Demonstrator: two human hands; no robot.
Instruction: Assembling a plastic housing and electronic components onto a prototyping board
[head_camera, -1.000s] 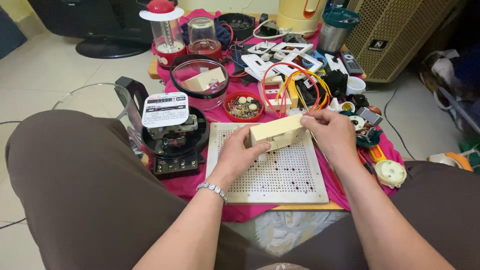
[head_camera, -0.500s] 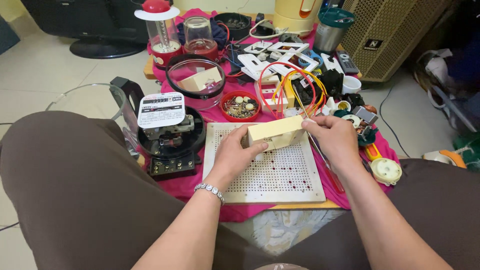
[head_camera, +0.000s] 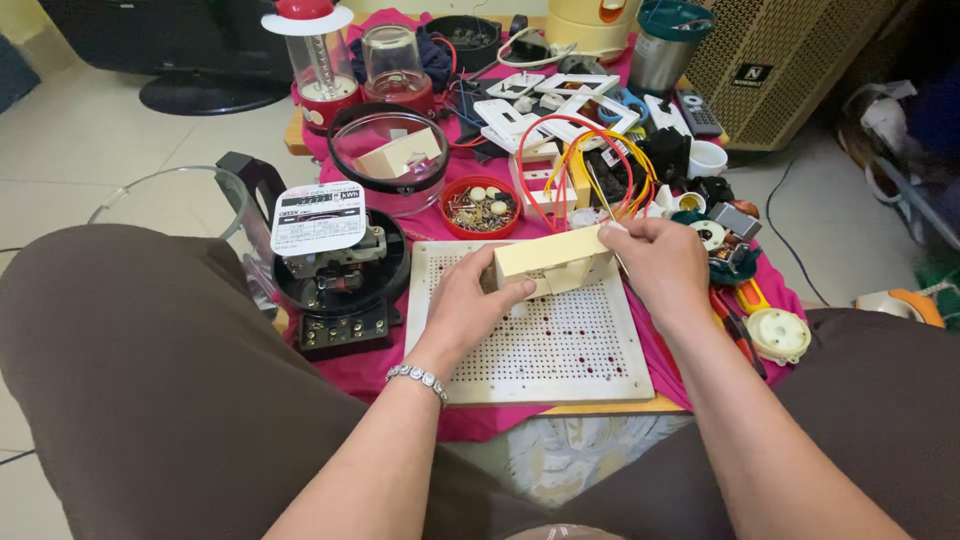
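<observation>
We held the cream plastic box (head_camera: 552, 262) at centre frame, left hand (head_camera: 470, 305) and right hand (head_camera: 662, 262) closed on its ends, above the perforated board (head_camera: 560, 345). Its long axis ran left-right, right end tilted up, unchanged from before. Our fingers hid its ends.

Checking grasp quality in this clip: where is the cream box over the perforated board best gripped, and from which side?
By its two short ends, one from each side. The cream box is long and narrow, lying level above the perforated board; the left hand and right hand already hold those ends.
</observation>
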